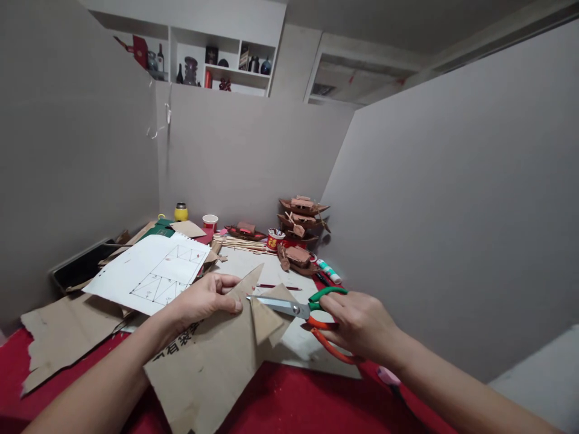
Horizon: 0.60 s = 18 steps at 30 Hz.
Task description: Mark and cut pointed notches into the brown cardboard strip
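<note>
Cardboard (210, 367) was over the red surface (298, 398), pinched by fingers of left hand (208, 298); scissors (297, 310), blades (274, 305) at the cardboard, were held in right hand (355, 319) fingers. Pencil (280, 287) lay on white sheet (237, 265) behind, drawing (149, 265) to the left, stacked boats (302, 219) farther back.

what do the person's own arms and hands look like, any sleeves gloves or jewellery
The left hand and right hand are ungloved, with no watch or bracelet visible at either wrist. No ring shows on the visible fingers, though some are hidden. The left forearm and right forearm are bare, with no sleeve in view.
</note>
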{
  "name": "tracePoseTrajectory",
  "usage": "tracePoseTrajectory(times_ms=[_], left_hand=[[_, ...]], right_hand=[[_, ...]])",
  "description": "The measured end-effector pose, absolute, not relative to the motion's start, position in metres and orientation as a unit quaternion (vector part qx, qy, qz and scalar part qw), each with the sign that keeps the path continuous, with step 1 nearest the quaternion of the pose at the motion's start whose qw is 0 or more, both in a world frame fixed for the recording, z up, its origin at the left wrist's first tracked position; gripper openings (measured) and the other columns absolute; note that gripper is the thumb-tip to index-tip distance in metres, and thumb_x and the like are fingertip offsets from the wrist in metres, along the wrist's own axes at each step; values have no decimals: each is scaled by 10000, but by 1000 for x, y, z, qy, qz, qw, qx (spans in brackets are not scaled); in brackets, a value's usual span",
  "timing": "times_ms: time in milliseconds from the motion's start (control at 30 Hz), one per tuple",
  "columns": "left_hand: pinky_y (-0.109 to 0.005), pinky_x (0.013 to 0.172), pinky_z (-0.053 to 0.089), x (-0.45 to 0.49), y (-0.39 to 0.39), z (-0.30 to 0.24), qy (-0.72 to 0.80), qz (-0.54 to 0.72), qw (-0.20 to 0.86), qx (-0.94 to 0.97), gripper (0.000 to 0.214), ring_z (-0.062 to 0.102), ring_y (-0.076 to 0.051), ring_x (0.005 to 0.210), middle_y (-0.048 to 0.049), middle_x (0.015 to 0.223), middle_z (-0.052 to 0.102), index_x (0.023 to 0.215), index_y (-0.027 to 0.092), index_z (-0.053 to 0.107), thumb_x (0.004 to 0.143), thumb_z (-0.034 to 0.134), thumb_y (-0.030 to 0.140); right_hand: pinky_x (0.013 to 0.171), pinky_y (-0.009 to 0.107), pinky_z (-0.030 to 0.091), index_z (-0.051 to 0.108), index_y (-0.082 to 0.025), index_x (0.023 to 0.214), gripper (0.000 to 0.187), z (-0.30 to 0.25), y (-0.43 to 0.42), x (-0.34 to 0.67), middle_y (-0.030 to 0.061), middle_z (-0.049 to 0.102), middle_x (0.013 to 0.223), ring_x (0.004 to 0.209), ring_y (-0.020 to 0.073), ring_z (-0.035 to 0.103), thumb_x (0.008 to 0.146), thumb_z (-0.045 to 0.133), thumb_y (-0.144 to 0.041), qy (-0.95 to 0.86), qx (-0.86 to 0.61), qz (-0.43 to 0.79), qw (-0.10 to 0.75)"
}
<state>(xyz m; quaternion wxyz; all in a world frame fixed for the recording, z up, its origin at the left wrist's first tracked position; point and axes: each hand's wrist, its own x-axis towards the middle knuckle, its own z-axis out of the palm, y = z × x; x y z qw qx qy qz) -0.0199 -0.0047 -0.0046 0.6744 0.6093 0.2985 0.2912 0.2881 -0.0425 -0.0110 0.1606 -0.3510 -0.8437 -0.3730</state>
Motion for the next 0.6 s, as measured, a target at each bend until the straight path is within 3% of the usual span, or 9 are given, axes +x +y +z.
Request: tracePoseTrajectory(times_ms=[200,300,400,467,533,600], left_hand=[[-306,725,527,-22,-9,3,280,354,664,596,417,700,-228,806,-82,923,759,1105,179,708,692,742,226],[-319,739,531,-25,-11,8,283,459,576,614,334,694,-229,835,-71,944,753,1073,194,702,745,721,254],[-328,760,523,-26,-12,8,286,589,348,671,167,676,-217,863,-58,935,744,969,209,709,813,649,198],[-361,835,505,-26,-13,5,237,626,145,729,191,661,-215,920,-60,964,742,944,219,705,825,602,112],[-405,918,472,-25,-15,2,171,604,-20,778,272,644,-214,970,-68,1015,742,981,226,695,816,579,45],[-430,959,451,-23,-17,-2,137,566,-117,804,314,639,-209,967,-71,1021,744,1013,227,682,800,591,14]], right_hand=[[504,300,323,572,-190,685,438,-19,-45,293,13,561,533,454,168,508,933,472,-537,-854,-320,-342,227],[483,278,322,528,-206,661,358,-27,-48,288,-16,510,529,459,151,469,842,622,-500,-840,-392,-216,306],[434,238,327,448,-224,628,400,-26,-49,272,-55,451,515,435,119,430,787,680,-509,-746,-505,77,428],[390,228,353,466,-222,676,418,-21,-49,258,-57,476,516,399,116,448,790,645,-582,-639,-505,298,497],[414,257,439,510,-207,742,467,-16,-48,246,-21,566,572,413,136,521,814,555,-666,-604,-473,382,514],[471,278,491,546,-196,809,471,-13,-49,236,1,616,609,465,156,582,833,538,-667,-593,-425,440,524]])
